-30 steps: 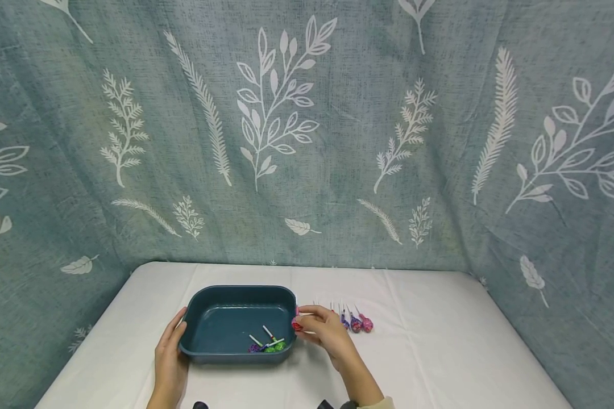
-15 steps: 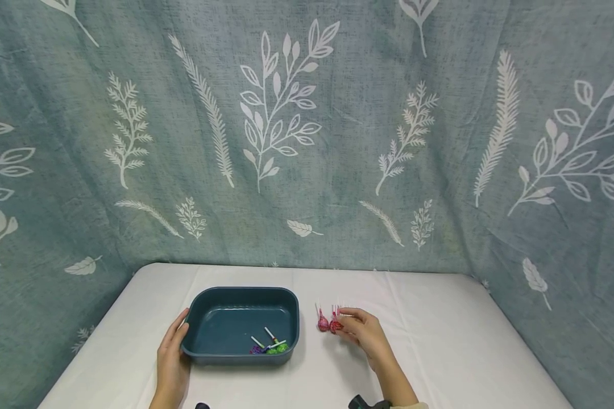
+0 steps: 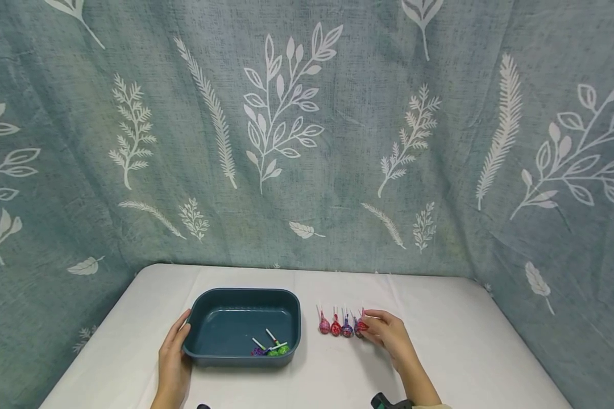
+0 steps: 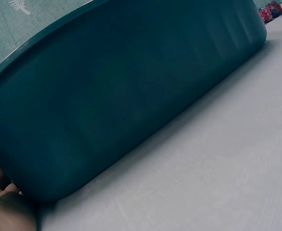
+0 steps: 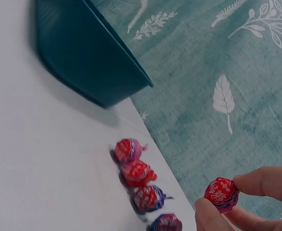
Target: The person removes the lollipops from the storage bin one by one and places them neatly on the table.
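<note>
Far left: left hand laid against the outer left wall of the dark teal tray; fingers extended, not wrapped round it. The tray's long axis is set left to right. Green lollipops and a purple lollipop are contained near its right front corner, white sticks aslant.

Right of the tray, past a strip of bare white table, four lollipops are lined up: pink, red, blue and a darker one, partly covered by fingers in the head view. Their sticks are pointed toward the far edge.

At the row's right end, the red-and-purple lollipop is pinched by its head between thumb and fingertips of the right hand, the nearer hand; whether the table is touched cannot be told. From this grip the tray lies leftward, with the row between. The table's right edge is well apart; sideways room is judged ample. The far edge is nearer, backed by the curtain.
</note>
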### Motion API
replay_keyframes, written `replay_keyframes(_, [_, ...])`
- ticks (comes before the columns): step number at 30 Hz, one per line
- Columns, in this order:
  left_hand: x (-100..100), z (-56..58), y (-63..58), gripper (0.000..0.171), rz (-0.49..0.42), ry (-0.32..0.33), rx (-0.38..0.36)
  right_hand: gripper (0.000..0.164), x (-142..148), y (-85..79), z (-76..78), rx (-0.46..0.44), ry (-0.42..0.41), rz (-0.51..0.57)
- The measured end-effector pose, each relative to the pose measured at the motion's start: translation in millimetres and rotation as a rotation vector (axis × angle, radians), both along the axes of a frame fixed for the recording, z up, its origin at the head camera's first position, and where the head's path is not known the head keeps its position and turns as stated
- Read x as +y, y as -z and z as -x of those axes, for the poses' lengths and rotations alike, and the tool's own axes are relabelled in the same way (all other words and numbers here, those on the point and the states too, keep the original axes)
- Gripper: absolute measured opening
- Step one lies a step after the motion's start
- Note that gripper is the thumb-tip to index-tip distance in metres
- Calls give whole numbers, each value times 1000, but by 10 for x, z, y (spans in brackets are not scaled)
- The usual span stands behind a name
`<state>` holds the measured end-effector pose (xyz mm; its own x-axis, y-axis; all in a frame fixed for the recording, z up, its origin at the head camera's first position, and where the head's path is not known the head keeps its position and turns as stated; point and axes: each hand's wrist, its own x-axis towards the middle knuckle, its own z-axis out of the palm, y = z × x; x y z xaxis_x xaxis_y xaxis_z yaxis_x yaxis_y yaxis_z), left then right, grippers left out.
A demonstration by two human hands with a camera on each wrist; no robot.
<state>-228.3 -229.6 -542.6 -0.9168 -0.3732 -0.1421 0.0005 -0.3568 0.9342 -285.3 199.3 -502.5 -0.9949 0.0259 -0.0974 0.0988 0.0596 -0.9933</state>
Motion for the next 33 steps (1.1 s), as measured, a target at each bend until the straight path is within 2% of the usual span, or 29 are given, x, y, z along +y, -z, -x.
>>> replay_keyframes(9, [-7, -6, -1, 58, -3, -1, 3, 47, 234, 28, 33, -22, 39, -26])
replay_keyframes(15, [-2, -8, -3, 59, 0, 7, 2, 44, 345, 153, 129, -60, 96, -20])
replay_keyframes(20, [-1, -13, 0, 59, 1, 9, 8, 41, 388, 120, 121, -37, 109, -20])
replay_keyframes(22, [-1, -14, 4, 59, -1, 9, 10, 40, 380, 67, 85, -20, 117, -45])
replay_keyframes(27, [-2, -11, 10, 60, 11, 6, 2, 34, 348, 7, 29, -43, 155, -125])
replay_keyframes(33, [2, -4, 9, 61, 26, 5, -4, 27, 343, 87, 49, -63, 166, -186])
